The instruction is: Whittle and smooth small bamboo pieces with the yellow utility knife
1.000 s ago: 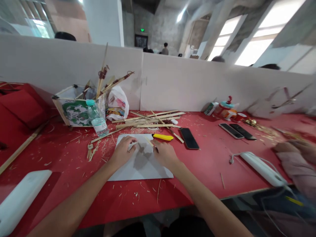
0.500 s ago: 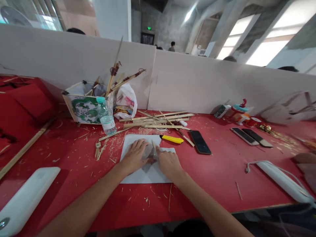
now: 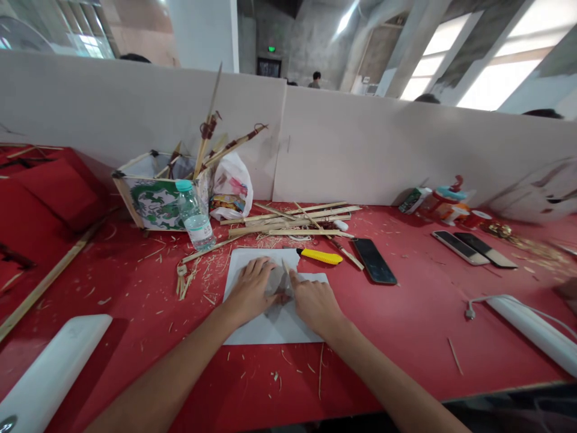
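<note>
A white sheet of paper [image 3: 261,332] lies on the red table in front of me. My left hand [image 3: 252,285] rests flat on it, fingers stretched out and thumb toward the middle. My right hand [image 3: 315,300] is closed at the paper's right side, around a thin pale pointed stick [image 3: 285,266]. Its index finger lies along the stick, whose tip points away from me. The rest of the stick is hidden under the hand. Just beyond the paper's torn-looking upper right edge is a yellow utility knife [image 3: 321,257].
Bamboo strips [image 3: 288,224] are piled behind the paper, near a water bottle [image 3: 196,219] and a box [image 3: 155,201] of sticks. A black phone [image 3: 375,261] lies right. White bar-shaped devices [image 3: 56,361] flank the workspace. Wood shavings litter the red table [image 3: 406,343]; a white partition [image 3: 360,147] stands behind.
The view has shifted slightly, so most things sit a little lower and farther right. Both hands keep nearly the same pose on the paper, with the stick still in my right hand.
</note>
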Motion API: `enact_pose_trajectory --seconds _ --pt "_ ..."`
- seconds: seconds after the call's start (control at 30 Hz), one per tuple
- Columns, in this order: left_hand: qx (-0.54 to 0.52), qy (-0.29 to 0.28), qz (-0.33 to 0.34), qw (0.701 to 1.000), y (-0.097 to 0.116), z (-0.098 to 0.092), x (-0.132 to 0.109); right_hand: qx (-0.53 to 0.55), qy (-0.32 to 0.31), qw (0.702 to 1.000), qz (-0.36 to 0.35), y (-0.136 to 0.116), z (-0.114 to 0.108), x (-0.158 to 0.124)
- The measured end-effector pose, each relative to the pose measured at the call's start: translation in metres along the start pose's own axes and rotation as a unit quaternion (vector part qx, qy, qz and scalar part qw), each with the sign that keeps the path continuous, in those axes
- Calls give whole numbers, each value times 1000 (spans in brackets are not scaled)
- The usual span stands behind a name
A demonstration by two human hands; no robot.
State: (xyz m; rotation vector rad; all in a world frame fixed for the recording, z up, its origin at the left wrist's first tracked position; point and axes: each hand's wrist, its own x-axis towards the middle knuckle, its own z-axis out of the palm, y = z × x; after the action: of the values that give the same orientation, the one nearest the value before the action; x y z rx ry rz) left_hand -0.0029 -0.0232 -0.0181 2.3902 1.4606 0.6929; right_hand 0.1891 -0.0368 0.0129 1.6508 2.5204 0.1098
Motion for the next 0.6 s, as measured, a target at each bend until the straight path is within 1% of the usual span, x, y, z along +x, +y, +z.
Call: enact_pose_trajectory --seconds 0.27,0.37,0.5,0.6 --pt "-9 -5 -5 1000 -3 1 2 23 -4 1000 9 6 -12 4" --pt "-15 -13 -20 1000 -3 -1 4 25 -7 1000 5 8 -14 -6" --pt "-15 -24 -30 999 -1 -3 4 4 -45 999 -3 5 -15 -27" --pt "-6 -32 -26 999 0 -3 3 -10 -56 998 13 -2 -18 -25"
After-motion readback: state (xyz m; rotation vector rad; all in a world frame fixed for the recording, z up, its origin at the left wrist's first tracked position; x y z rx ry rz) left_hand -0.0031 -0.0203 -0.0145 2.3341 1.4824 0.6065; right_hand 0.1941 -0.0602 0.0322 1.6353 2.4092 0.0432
